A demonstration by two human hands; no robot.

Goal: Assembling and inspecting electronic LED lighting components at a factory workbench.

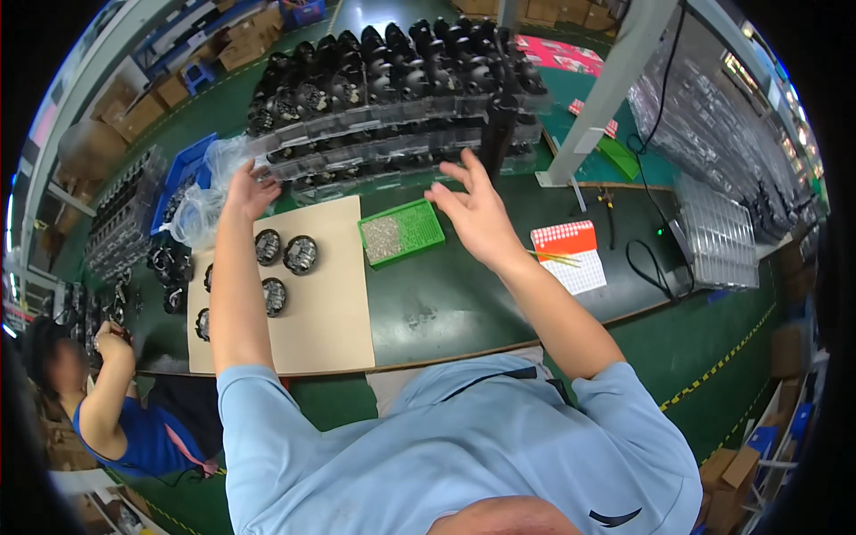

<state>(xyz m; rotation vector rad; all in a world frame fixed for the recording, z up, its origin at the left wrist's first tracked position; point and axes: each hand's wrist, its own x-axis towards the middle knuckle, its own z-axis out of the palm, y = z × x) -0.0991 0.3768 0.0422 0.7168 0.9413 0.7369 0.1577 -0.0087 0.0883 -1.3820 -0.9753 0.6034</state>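
My left hand (251, 190) reaches forward with its fingers spread, beside a clear plastic bag (198, 214) and the near left corner of the stacked clear plastic trays (366, 125). Black rounded parts (383, 76) fill the upper tray in rows. My right hand (473, 203) is raised, fingers apart and holding nothing, in front of the stack's right part. Left of it lies a green tray (417, 226) with small metallic pieces (382, 237) in it. Several round black parts (301, 255) sit on a cardboard sheet (334, 312) under my left forearm, which partly hides them.
A red-and-white booklet (571, 254) with yellow sticks lies to the right, near a black cable (649, 267). A grey post (606, 98) rises from the table. At left stands a blue bin (185, 183); a co-worker in blue (134, 432) sits at the lower left.
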